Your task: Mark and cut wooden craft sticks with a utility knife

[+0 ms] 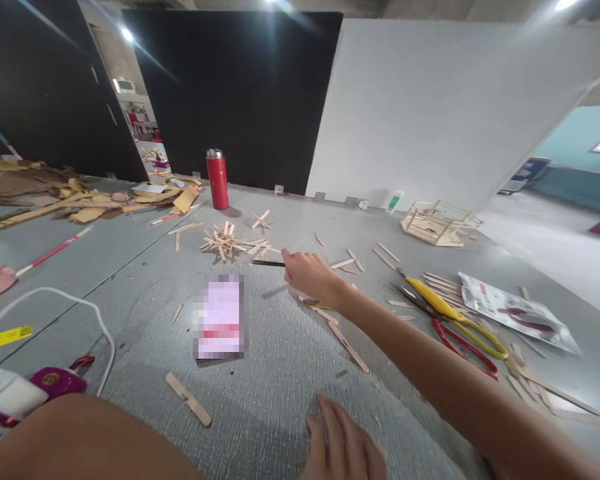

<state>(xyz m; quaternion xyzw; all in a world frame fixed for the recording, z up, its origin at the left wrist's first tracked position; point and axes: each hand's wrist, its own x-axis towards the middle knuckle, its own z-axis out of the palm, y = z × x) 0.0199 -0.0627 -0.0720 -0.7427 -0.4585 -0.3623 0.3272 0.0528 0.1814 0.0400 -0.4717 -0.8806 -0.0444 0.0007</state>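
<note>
My right hand [310, 273] reaches across the grey floor with its fingers curled. A thin dark rod [269, 263] juts out to the left from it; I cannot make out what kind of tool it is. The index fingertip is close to the end of a wooden craft stick [274, 251] beside a heap of craft sticks [223, 241]. At the bottom edge rests my left hand [347, 443], fingers loosely apart, with nothing visible in it. Joined craft sticks [347, 347] lie below my right wrist. Left of that hand is a blurred-out phone-shaped object [221, 317].
A red bottle [217, 180] stands at the back. To the right are yellow-handled snips [440, 303], red-handled scissors [463, 347], a silver pouch [517, 310] and a stick frame [437, 223]. Cardboard scraps [90, 200] and a white cable [97, 313] lie left.
</note>
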